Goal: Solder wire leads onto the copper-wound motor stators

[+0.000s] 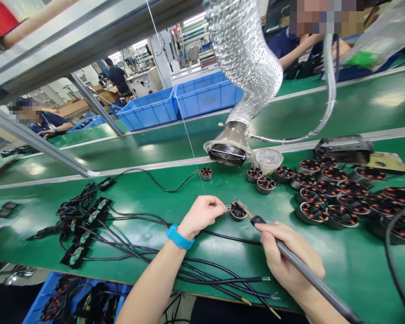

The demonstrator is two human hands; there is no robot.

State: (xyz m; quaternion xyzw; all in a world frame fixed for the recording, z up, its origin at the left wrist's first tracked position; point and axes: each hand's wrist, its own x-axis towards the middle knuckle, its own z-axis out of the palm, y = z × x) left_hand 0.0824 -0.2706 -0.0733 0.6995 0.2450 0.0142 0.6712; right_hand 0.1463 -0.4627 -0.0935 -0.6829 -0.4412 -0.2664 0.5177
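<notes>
My left hand (204, 216), with a blue wristband (180, 237), is closed in a pinch, with fine wire ends at its fingertips. Just right of those fingertips sits a small round motor stator (239, 215) with copper windings. A thin solder wire (189, 135) hangs from above and runs down to the left hand. In my right hand (290, 252) is a soldering iron (307, 272), gripped like a pen. Its tip points at the stator's upper edge; whether it touches I cannot tell. Black cables (222, 267) with stripped coloured ends lie below both hands.
Several stators (312, 212) cluster at right, near a white tub (268, 160). A fume extraction hood (227, 146) hangs over the bench. Circuit boards with cables (97, 211) lie at left. A blue crate (43, 301) stands below; blue bins (148, 110) and co-workers are beyond.
</notes>
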